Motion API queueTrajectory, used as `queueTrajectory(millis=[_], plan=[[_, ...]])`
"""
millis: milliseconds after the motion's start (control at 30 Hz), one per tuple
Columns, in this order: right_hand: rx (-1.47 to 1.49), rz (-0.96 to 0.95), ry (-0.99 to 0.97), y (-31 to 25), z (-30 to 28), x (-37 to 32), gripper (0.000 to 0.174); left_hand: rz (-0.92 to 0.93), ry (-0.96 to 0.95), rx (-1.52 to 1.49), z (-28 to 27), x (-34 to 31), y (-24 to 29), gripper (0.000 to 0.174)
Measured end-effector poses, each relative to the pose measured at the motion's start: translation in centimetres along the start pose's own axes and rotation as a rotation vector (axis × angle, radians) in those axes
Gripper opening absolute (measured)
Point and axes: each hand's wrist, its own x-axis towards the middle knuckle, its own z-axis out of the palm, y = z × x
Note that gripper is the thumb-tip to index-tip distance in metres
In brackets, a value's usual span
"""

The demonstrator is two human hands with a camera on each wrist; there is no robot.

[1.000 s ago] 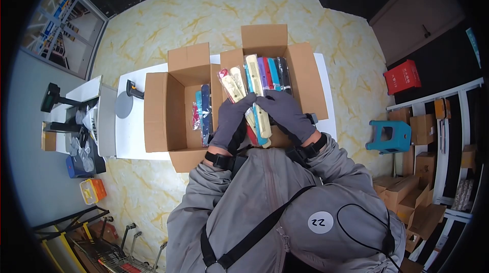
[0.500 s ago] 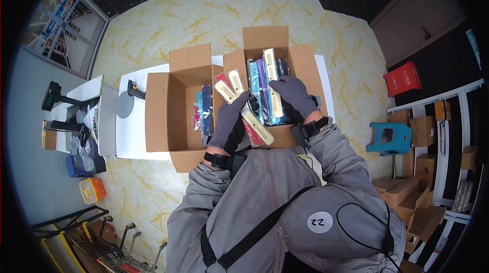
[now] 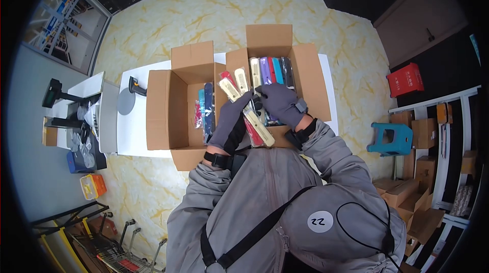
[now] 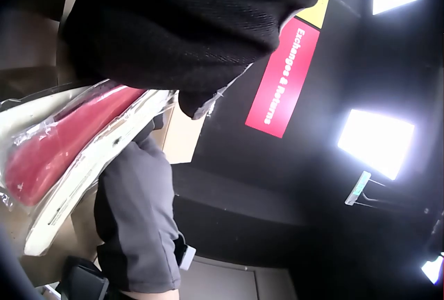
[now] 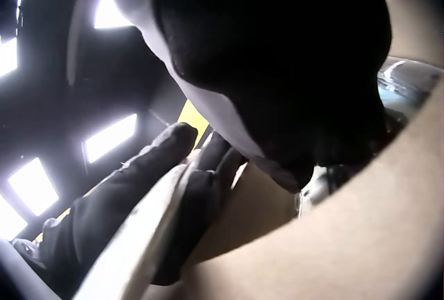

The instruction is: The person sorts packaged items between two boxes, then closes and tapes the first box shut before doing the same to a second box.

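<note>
At the left wall of the right-hand carton, the left hand (image 3: 227,121) grips a bundle of packets (image 3: 260,129), long and narrow, cream and red, in clear wrapping. Their far ends fan out past the fingers toward the carton flaps; their near ends slant down toward the wearer's jacket (image 3: 260,176). The left wrist view shows a red packet (image 4: 69,151) lying between cream ones. The right hand (image 3: 281,104) reaches over the contents of the same carton with its fingers bent downward; whether it pinches a packet cannot be told, since the glove hides the fingertips.

Right carton (image 3: 311,84): open, flaps spread; a row of upright-lying long packets, from left to right a cream packet (image 3: 255,72), a purple packet (image 3: 264,69), a red one, a blue packet (image 3: 277,69) and dark ones. Left carton (image 3: 158,110): open, beside the first; against its right side a navy packet (image 3: 208,107), next to it a light-blue packet (image 3: 201,102), then a small pink packet (image 3: 197,115).

Both cartons stand on a white desk (image 3: 133,138). Toward its left end, a handheld scanner (image 3: 135,86) stands by a grey disc (image 3: 126,104).
</note>
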Motion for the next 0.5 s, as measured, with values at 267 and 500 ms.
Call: queueTrajectory(millis=[267,500], plan=[[0.009,-0.025,-0.216,0.3,-1.1,0.6,0.039,-0.073,-0.128,-0.092,-0.4,-0.9,1.2,0.041],[0.59,0.319,-0.217,-3.4,-5.9,-1.3,0.061,0.028,-0.17,-0.193,-2.0,0.0,-0.5,0.039]])
